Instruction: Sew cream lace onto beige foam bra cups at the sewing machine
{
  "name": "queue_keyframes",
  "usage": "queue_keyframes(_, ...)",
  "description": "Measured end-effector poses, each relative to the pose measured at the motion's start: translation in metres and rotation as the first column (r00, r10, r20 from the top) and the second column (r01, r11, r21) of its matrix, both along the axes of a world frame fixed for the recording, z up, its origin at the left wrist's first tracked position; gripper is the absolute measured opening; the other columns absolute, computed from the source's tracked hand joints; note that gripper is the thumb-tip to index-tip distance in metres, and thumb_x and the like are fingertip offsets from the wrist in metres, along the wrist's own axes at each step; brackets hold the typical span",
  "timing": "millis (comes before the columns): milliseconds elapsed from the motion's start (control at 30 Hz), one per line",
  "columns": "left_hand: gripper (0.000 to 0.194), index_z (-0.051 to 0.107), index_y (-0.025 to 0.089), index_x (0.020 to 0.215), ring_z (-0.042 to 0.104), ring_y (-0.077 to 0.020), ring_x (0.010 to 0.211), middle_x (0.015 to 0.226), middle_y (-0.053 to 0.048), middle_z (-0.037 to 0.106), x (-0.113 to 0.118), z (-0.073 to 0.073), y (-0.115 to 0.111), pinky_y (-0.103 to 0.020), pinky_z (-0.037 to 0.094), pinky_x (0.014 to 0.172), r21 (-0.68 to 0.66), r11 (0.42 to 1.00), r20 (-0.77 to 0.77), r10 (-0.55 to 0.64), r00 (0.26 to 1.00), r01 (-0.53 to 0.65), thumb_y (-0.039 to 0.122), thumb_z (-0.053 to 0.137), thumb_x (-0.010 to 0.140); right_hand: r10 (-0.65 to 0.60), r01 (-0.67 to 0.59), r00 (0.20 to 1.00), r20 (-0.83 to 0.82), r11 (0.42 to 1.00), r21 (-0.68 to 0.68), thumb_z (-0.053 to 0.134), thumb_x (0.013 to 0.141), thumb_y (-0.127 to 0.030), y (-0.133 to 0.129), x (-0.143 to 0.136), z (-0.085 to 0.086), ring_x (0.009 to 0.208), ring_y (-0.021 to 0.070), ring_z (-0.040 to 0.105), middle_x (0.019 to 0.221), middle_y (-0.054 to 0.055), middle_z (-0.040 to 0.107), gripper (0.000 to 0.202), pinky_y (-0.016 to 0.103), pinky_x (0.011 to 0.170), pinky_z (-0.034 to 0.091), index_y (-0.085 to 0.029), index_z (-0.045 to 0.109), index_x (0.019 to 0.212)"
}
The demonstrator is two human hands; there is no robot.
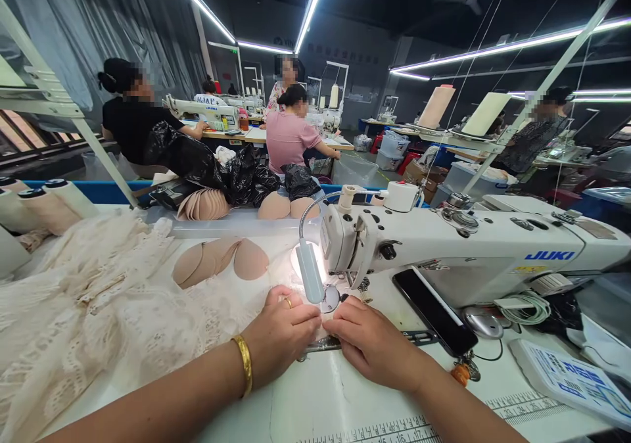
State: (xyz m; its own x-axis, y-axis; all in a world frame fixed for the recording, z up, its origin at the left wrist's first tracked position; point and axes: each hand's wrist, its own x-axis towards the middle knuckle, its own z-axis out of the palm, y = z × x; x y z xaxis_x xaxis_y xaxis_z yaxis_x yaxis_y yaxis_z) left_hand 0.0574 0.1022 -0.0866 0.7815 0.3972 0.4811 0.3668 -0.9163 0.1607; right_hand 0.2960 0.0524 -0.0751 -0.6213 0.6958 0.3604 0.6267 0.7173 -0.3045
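Observation:
My left hand (283, 328), with a gold bangle and a ring, is closed at the edge of the cream lace fabric (162, 318), just in front of the sewing machine's needle area. My right hand (372, 341) is closed too, its fingertips almost meeting those of the left; what it pinches is hidden. Right behind the fingers lies the round metal plate (330, 298) under the head of the white sewing machine (419, 233). A small lamp (310, 272) on a bendy neck lights that spot. Beige bra cups (250, 259) lie on the table behind my left hand.
A phone (434, 311) lies under the machine arm, near a white box (574, 380) and a coiled cable (523, 309). Thread cones (54, 209) stand at left. A printed ruler (394, 430) runs along the front. More cups (203, 205) and co-workers (296, 131) are beyond.

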Motion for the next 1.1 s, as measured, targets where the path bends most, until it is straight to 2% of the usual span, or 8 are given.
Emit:
queue_keyframes(167, 0.019, 0.067, 0.022, 0.104, 0.062, -0.0193, 0.079, 0.097, -0.001, 0.075, -0.003, -0.010, 0.024, -0.049, 0.033, 0.101, 0.019, 1.000, -0.022, -0.017, 1.000, 0.018, 0.016, 0.049, 0.099, -0.069, 0.070, 0.997, -0.022, 0.997, 0.026, 0.045, 0.089, -0.002, 0.006, -0.002, -0.011, 0.081, 0.0221, 0.052, 0.089, 0.005, 0.060, 0.038, 0.034, 0.071, 0.047, -0.020, 0.063, 0.117)
queue_keyframes(300, 0.017, 0.067, 0.024, 0.109, 0.064, -0.0231, 0.093, 0.103, -0.003, 0.075, -0.004, -0.008, 0.040, -0.050, 0.034, 0.103, 0.028, 0.999, -0.077, -0.042, 0.996, 0.044, 0.019, 0.055, 0.097, -0.103, 0.105, 0.994, -0.034, 0.993, 0.055, 0.046, 0.089, -0.003, 0.010, -0.004, -0.015, 0.083, 0.0235, 0.054, 0.091, 0.007, 0.060, 0.039, 0.032, 0.066, 0.045, -0.019, 0.062, 0.121)
queue_keyframes(433, 0.011, 0.065, 0.024, 0.102, 0.062, -0.0238, 0.094, 0.101, -0.003, 0.074, -0.003, -0.004, 0.050, -0.049, 0.035, 0.101, 0.010, 0.998, -0.094, -0.062, 0.994, 0.063, 0.022, 0.055, 0.098, -0.159, 0.159, 0.987, -0.004, 0.986, 0.050, 0.047, 0.089, -0.003, 0.011, -0.007, -0.013, 0.081, 0.0234, 0.055, 0.091, 0.006, 0.059, 0.037, 0.030, 0.060, 0.041, -0.021, 0.061, 0.118)
queue_keyframes(833, 0.011, 0.064, 0.023, 0.099, 0.061, -0.0230, 0.094, 0.095, -0.002, 0.070, -0.003, -0.001, 0.058, -0.045, 0.033, 0.099, 0.014, 0.996, -0.126, -0.082, 0.989, 0.084, 0.024, 0.053, 0.098, -0.182, 0.175, 0.981, 0.063, 0.980, 0.097, 0.048, 0.088, -0.002, 0.010, -0.007, -0.018, 0.081, 0.0254, 0.055, 0.090, 0.007, 0.058, 0.037, 0.032, 0.059, 0.042, -0.020, 0.062, 0.117)
queue_keyframes(967, 0.009, 0.064, 0.023, 0.097, 0.061, -0.0237, 0.095, 0.098, -0.002, 0.071, -0.001, 0.001, 0.062, -0.047, 0.030, 0.100, 0.038, 0.998, -0.148, -0.046, 0.988, 0.052, 0.020, 0.056, 0.095, -0.201, 0.193, 0.977, 0.068, 0.976, 0.104, 0.048, 0.088, -0.002, 0.008, -0.008, -0.018, 0.077, 0.0243, 0.054, 0.088, 0.006, 0.057, 0.037, 0.031, 0.057, 0.041, -0.020, 0.063, 0.116)
queue_keyframes(1100, 0.009, 0.064, 0.022, 0.090, 0.060, -0.0236, 0.091, 0.092, -0.001, 0.070, 0.000, 0.004, 0.065, -0.048, 0.029, 0.099, 0.067, 0.998, -0.166, 0.006, 0.986, 0.005, 0.020, 0.057, 0.095, -0.207, 0.201, 0.977, 0.054, 0.975, 0.098, 0.047, 0.089, -0.003, 0.009, -0.008, -0.017, 0.077, 0.0246, 0.055, 0.086, 0.006, 0.058, 0.035, 0.032, 0.057, 0.042, -0.021, 0.063, 0.116)
